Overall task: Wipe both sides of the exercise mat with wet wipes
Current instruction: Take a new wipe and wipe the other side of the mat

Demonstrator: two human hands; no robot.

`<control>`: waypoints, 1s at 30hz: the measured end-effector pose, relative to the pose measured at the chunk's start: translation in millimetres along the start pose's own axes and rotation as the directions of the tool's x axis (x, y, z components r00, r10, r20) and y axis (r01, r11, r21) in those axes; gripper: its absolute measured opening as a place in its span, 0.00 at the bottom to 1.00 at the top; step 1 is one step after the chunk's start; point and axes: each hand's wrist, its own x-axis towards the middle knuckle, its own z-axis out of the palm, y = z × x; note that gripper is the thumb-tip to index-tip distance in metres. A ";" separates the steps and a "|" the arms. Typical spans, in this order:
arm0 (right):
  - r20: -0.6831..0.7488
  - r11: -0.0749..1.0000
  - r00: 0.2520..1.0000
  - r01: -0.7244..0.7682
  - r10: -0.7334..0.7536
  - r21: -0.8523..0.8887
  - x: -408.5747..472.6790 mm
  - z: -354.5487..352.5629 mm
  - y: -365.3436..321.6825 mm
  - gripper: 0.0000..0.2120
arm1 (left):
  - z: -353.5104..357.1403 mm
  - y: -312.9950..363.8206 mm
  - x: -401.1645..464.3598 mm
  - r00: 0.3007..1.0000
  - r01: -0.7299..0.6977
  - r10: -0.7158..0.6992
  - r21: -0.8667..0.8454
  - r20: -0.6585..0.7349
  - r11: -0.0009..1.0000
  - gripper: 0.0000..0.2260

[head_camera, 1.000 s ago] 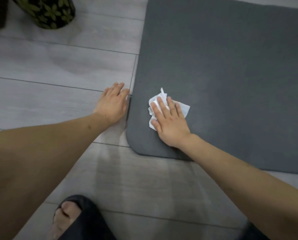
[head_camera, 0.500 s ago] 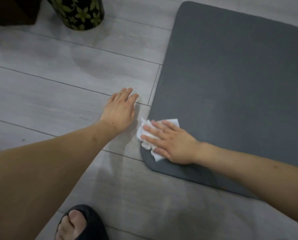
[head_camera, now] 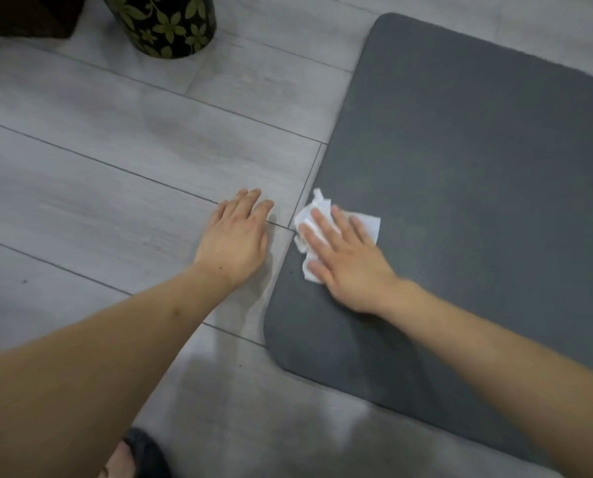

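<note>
One wipe (head_camera: 339, 222) is in use, pressed flat on the grey mat (head_camera: 478, 188) under the right hand (head_camera: 350, 260), whose fingers (head_camera: 322, 220) lie straight and spread. The wipe sits at the mat's left edge, near its closest corner, and the mat lies flat on the floor (head_camera: 115, 174). The left hand (head_camera: 234, 241) rests palm-down on the floor just beside that edge, fingers extended, holding nothing. Current step, by judgement: wiping the upper side. Next move calls for steady downward pressure and strokes across the unwiped area; the underside remains to be done after turning the mat.
</note>
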 end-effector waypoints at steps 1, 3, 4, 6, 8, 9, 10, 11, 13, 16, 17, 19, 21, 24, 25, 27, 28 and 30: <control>-0.001 0.996 0.996 0.087 -0.087 0.007 -34.7 12.7 -22.7 0.30 | 1.6 2.0 -3.3 1.000 0.009 -0.009 0.009 0.005 1.000 0.23; 0.012 0.975 0.975 0.222 -0.223 0.024 -89.9 31.4 -50.8 0.29 | 4.3 8.1 -9.1 1.000 0.024 -0.024 0.005 0.010 1.000 0.23; 0.036 0.960 0.960 0.278 -0.279 0.017 -104.1 34.8 -52.8 0.28 | 5.5 12.9 -12.8 0.999 0.033 -0.033 -0.006 0.005 0.999 0.23; 0.070 0.917 0.915 0.400 -0.398 -0.008 -94.7 28.7 -27.9 0.27 | 8.6 25.1 -22.3 0.998 0.052 -0.053 -0.021 -0.030 0.998 0.22; 0.028 0.914 0.915 0.404 -0.403 -0.046 -46.5 13.3 18.6 0.27 | 13.0 36.8 -30.9 0.996 0.069 -0.071 -0.028 -0.055 0.997 0.21; 0.005 0.947 0.949 0.314 -0.315 -0.066 -12.9 2.1 50.0 0.28 | 16.2 42.0 -34.7 0.995 0.081 -0.083 -0.029 -0.056 0.996 0.21; -0.019 0.983 0.986 0.164 -0.166 -0.077 22.1 -12.2 85.4 0.30 | 20.0 47.5 -37.9 0.994 0.101 -0.102 -0.028 -0.046 0.995 0.21; -0.017 0.997 1.000 -0.008 0.007 -0.072 54.2 -30.0 122.1 0.32 | 23.0 52.6 -38.4 0.992 0.120 -0.121 -0.018 -0.035 0.993 0.21; -0.003 0.967 0.967 -0.254 0.254 -0.018 88.9 -55.4 175.3 0.33 | 26.6 65.2 -37.2 0.987 0.160 -0.160 0.003 -0.012 0.987 0.23; -0.006 0.962 0.963 -0.269 0.269 0.038 74.0 -48.7 162.5 0.30 | 29.2 82.8 -31.1 0.976 0.213 -0.213 0.007 0.039 0.977 0.23; -0.012 0.974 0.976 -0.218 0.219 0.055 50.7 -36.1 140.7 0.29 | 29.4 87.2 -31.7 0.974 0.219 -0.220 0.017 0.059 0.976 0.23; -0.038 0.998 0.997 -0.061 0.061 0.004 -16.5 -4.7 84.5 0.30 | 28.3 93.5 -37.3 0.970 0.229 -0.232 0.041 0.078 0.972 0.23; -0.033 0.993 0.993 0.115 -0.116 -0.021 -98.8 25.9 29.4 0.30 | 24.6 99.1 -47.7 0.963 0.249 -0.252 0.051 0.091 0.967 0.24; 0.030 0.960 0.959 0.280 -0.281 0.029 -178.1 46.0 2.7 0.29 | 25.4 110.1 -64.4 0.958 0.253 -0.258 0.051 0.126 0.966 0.24; 0.045 0.942 0.941 0.336 -0.337 0.018 -177.6 44.4 12.1 0.29 | 26.3 112.9 -68.3 0.957 0.256 -0.260 0.049 0.131 0.966 0.24; 0.068 0.925 0.925 0.378 -0.375 -0.041 -144.8 33.7 45.5 0.28 | 29.2 118.3 -72.7 0.953 0.268 -0.271 0.037 0.135 0.963 0.24; 0.055 0.941 0.942 0.333 -0.330 -0.062 -117.7 26.5 68.5 0.28 | 30.4 121.0 -72.5 0.951 0.276 -0.277 0.030 0.135 0.961 0.23; 0.039 0.992 0.993 0.114 -0.112 -0.054 -55.9 0.8 125.8 0.30 | 31.9 126.2 -70.2 0.947 0.291 -0.293 0.032 0.133 0.956 0.23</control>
